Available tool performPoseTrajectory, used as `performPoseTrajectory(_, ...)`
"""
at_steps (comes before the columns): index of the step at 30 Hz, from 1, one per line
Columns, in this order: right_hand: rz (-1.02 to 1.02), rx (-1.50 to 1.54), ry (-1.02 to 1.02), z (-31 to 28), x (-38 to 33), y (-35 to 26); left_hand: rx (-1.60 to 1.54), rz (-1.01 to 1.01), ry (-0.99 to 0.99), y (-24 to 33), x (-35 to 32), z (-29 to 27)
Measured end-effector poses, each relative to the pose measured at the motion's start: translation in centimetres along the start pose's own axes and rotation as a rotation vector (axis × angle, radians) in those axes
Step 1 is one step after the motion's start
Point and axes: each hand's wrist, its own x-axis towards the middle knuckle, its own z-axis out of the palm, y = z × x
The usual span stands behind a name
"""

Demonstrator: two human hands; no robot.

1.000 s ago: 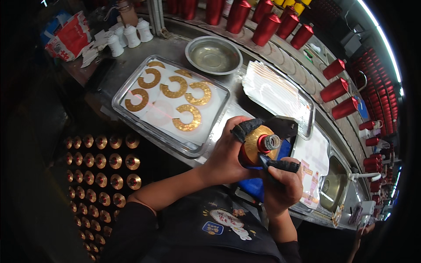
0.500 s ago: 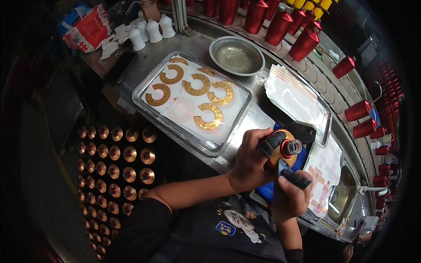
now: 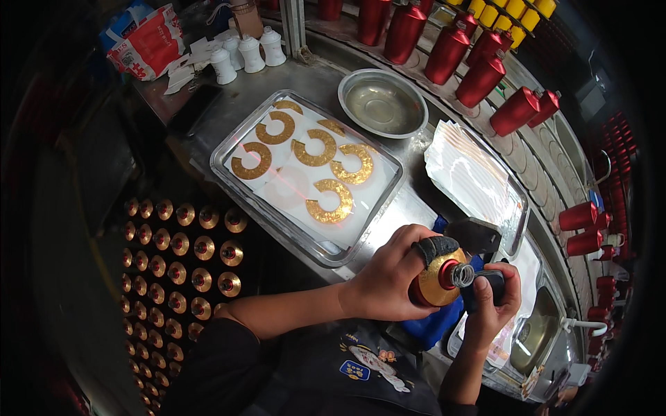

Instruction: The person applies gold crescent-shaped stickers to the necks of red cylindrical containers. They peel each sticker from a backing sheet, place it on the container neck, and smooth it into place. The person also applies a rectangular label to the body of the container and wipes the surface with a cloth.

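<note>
My left hand is wrapped round a bottle with a gold shoulder, a red collar and a bare threaded neck, tilted so that its mouth points right. A black finger cover sits on one finger of that hand. My right hand grips a small dark scraper by its black handle, close against the shoulder beside the neck; its working edge is mostly hidden. Left of the bottle, gold C-shaped decals lie on white sheets in a shallow metal tray.
A round metal basin stands behind the tray. Red bottles ride on a curved conveyor along the far side. Stacked decal sheets, a blue cloth and a sink are at right. Rows of gold-shouldered bottles stand lower left.
The scraper has gone from below the bottle's neck to its right side, my right hand rising with it. My left hand and the bottle have shifted slightly down and left.
</note>
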Motion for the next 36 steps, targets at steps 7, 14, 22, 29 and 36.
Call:
performPoseTrajectory(7, 0.042, -0.017, -0.075, 0.3, 2.7, 0.8, -0.316, -0.046, -0.382, -1.9, 2.6, -2.8)
performPoseTrajectory(14, -0.03, -0.093, 0.001, 1.4, 4.6, -0.2, -0.687, -0.429, -0.57, -2.4, 3.1, -4.2)
performPoseTrajectory(22, 0.072, -0.06, -0.048, 0.1, 2.3, 0.0, -0.122, -0.006, -0.062, -0.9, 0.3, -1.0)
performPoseTrajectory(29, 0.007, -0.014, -0.055, 1.1, 6.2, -0.1, -0.544, -0.272, -0.532, -3.0, 2.5, -4.0)
performPoseTrajectory(36, 0.058, -0.127, -0.377, 2.2, 8.2, -1.2, -0.365, -0.283, -0.39, -1.8, 0.8, -2.7)
